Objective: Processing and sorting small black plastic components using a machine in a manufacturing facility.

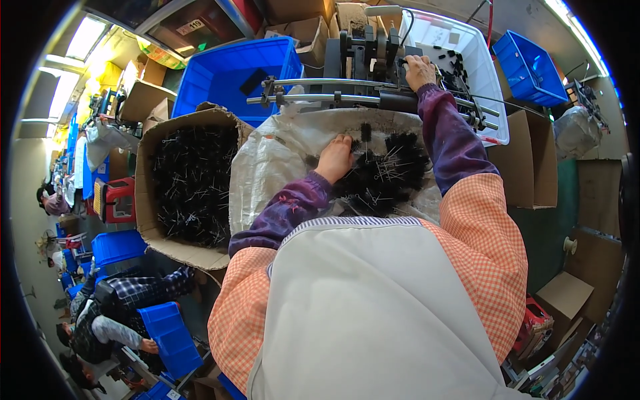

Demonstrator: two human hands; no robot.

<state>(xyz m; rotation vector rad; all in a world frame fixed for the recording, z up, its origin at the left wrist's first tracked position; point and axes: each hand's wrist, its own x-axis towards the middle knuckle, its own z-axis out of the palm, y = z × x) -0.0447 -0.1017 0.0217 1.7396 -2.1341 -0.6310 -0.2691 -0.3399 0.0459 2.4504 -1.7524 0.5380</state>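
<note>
Head view, looking straight down past the pale apron — and going left to right, first comes the cardboard box [190, 183] at about nine o'clock, filled with small black bristly pieces on thin wire stems. It sits well apart from both hands, nobody touching it.

Next, the woven white sack [267, 167] spread across the lap, with a loose pile of black brush pieces [383, 175] heaped on it. The left hand [335, 159] is down on the near-left edge of that pile, fingers curled into the bristles — whether it has pinched one piece or is only raking through them, I cannot tell; the fingertips are buried.

From that hand the pile runs off toward three o'clock, its stems lying every which way, no single long axis to speak of. So the left hand is clearly the nearer one to the pieces.

Now up toward twelve o'clock — the right hand [420, 71] is stretched out, palm down and closed over a dark part on top of the small metal machine [370, 57]. Two long steel rods [320, 90] run crosswise, nine to three, just this side of it.

Behind the machine, the white bin [490, 80] holds a scatter of small black parts, and a blue bin [230, 77] stands at eleven.
</note>
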